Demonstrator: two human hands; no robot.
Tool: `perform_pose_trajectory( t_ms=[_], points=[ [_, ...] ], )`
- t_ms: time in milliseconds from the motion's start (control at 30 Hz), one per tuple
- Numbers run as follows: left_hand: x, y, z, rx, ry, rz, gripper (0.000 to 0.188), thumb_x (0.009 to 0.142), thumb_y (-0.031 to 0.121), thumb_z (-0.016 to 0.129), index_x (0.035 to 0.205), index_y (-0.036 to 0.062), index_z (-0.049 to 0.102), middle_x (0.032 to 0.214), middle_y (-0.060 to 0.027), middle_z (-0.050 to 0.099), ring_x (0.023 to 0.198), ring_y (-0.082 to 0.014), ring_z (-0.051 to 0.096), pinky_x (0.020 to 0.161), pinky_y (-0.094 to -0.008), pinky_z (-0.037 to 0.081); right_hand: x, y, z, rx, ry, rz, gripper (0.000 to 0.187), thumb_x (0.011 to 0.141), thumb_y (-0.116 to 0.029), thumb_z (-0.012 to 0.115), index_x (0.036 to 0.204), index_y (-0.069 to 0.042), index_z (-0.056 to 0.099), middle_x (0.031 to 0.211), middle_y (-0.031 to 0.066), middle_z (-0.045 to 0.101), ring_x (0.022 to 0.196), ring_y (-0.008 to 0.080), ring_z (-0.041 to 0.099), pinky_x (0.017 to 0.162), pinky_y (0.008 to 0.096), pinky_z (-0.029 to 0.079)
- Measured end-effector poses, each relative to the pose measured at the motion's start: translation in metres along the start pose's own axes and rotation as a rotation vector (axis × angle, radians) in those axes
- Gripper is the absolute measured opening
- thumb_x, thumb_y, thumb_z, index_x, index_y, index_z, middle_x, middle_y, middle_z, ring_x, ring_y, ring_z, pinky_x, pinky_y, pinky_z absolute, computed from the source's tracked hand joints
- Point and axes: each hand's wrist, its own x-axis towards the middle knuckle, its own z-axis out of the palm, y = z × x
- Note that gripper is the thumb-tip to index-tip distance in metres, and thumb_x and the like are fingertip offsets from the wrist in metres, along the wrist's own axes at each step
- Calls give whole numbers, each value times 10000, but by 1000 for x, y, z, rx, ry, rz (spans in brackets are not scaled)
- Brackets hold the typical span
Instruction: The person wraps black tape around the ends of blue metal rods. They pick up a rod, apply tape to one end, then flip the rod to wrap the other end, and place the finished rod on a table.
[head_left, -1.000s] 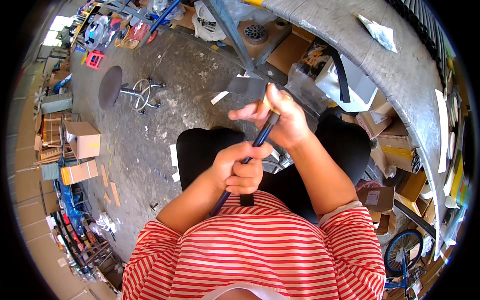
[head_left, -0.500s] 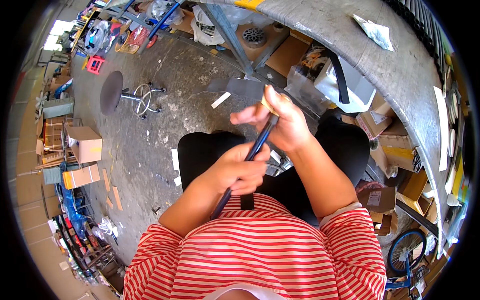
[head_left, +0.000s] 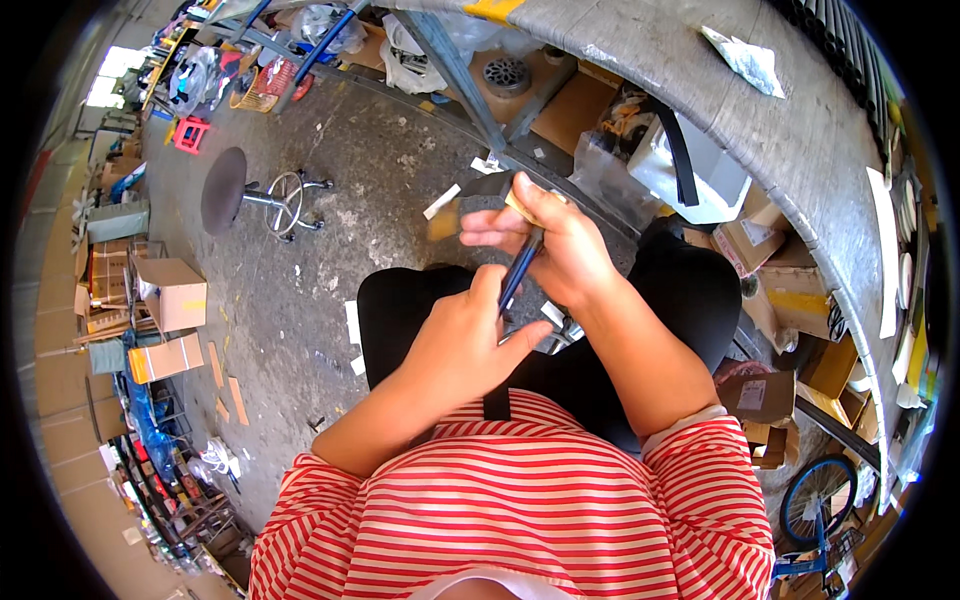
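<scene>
In the head view, the dark blue rod (head_left: pixel 518 272) slanted up and away from the wearer's striped shirt (head_left: pixel 510 480), above the gap between the knees, with a hand at each part of it. The right hand (head_left: pixel 572 248) was at the upper end, its thumb pressed down on a dark strip (head_left: pixel 487 190) and a small yellowish piece (head_left: pixel 520 208) – a pinch that probably kept them from slipping off the rod. Its fingers reached out leftward beneath the strip, perhaps to support the loose length, which was blurred. The left hand (head_left: pixel 455 340) lay over the lower part with its thumb stretched away from the fingers; since its back hid the palm, I could not tell whether it gripped the rod or only guided it.

Under the bench (head_left: pixel 660 70) stood a white box (head_left: pixel 715 165) with a black band (head_left: pixel 680 160) draped over its edge; what lay inside did not show. A clear plastic bag (head_left: pixel 603 160) rested beside it, likely tucked there to leave the floor free. Over on the left, a cardboard box (head_left: pixel 172 300) stood with its flaps open – something pale showed at its mouth – just above a second, flatter carton (head_left: pixel 166 358).
</scene>
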Motion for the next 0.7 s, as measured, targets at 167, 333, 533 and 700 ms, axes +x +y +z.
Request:
perform_pose_trajectory(
  t_ms=[167,333,533,700],
  points=[
    [5,4,-7,-800,-289,-262,206,808,120,576,833,61,380,477,30,379,344,-82,387,334,-197,276,8,8,-15,45,-431,-279,504,931,-372,339,626,-53,583,840,190,646,923,383,585,1021,501,256],
    [4,-3,-10,-1251,-333,-439,171,819,95,541,807,86,371,467,37,350,317,-60,352,301,-176,250,8,11,-10,15,-316,-153,493,922,-381,368,634,-44,583,846,205,639,914,368,588,997,489,292],
    [3,4,-11,-950,-302,-388,222,824,157,579,820,104,364,449,39,338,308,-57,329,312,-175,280,4,13,-9,46,-168,-104,465,909,-380,412,651,-36,592,845,220,632,898,353,592,964,472,335],
    [7,-20,-10,-1607,-605,-336,243,852,209,562,825,118,339,447,60,299,312,-55,329,303,-190,297,10,19,-11,-20,-428,-204,493,923,-391,362,621,-55,560,822,205,638,886,368,603,1000,513,289]
  ],
)
